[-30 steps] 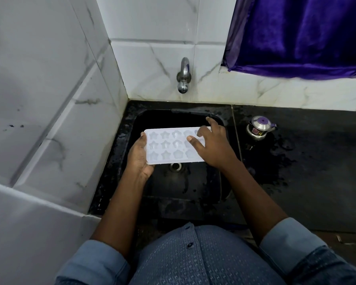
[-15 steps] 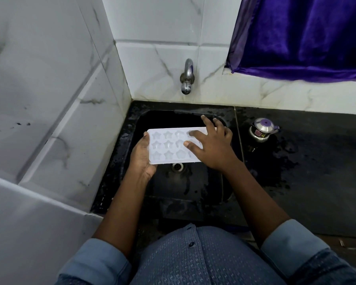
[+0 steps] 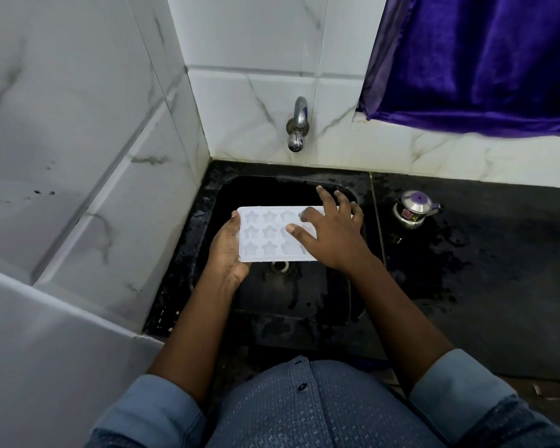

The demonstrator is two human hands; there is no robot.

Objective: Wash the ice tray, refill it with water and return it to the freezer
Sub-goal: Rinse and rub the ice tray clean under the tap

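Two grips on crosswise, cavities-up ice tray [image 3: 267,235]: left hand [image 3: 227,252] clasps, right hand [image 3: 332,236] spread

Right hand [image 3: 332,236] slid leftward across tray [image 3: 265,232] (fingers [image 3: 324,197] spread).

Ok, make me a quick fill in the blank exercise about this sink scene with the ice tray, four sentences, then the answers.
1. The moulds in the ice tray are shaped like ____.
2. The left hand grips its end and the right hand lies spread on top, above a sink coloured ____.
3. The small metal kettle stands on the counter to the sink's ____.
4. The cloth hanging on the wall is ____.
Missing words: stars; black; right; purple.
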